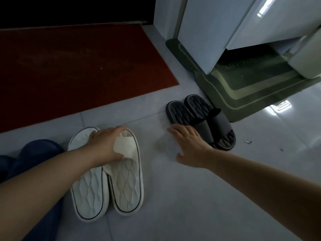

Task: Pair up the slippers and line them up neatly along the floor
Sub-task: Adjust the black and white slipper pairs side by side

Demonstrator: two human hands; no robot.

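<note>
Count on the floor:

Slippers: four in all.
- White: two, the left white slipper (pixel 89 193) and the right white slipper (pixel 126 185).
- Black: two, the left black slipper (pixel 178 113) and the right black slipper (pixel 198 105).

Mats: two, one red mat (pixel 78 70) and one green mat (pixel 243 94).

Hands: two, the left hand (pixel 106 145) and the right hand (pixel 189 145).

Tiled floor (pixel 191 197), white slippers (pixel 125 185), black slippers (pixel 180 113), red mat (pixel 78 66)

The left hand (pixel 106 145) and the right hand (pixel 189 146) are bare, and both forearms are uncovered up to the picture edge. On both sides of the left forearm (pixel 43 186) there is dark blue cloth (pixel 38 150) with soft folds, which looks like trousers.
</note>
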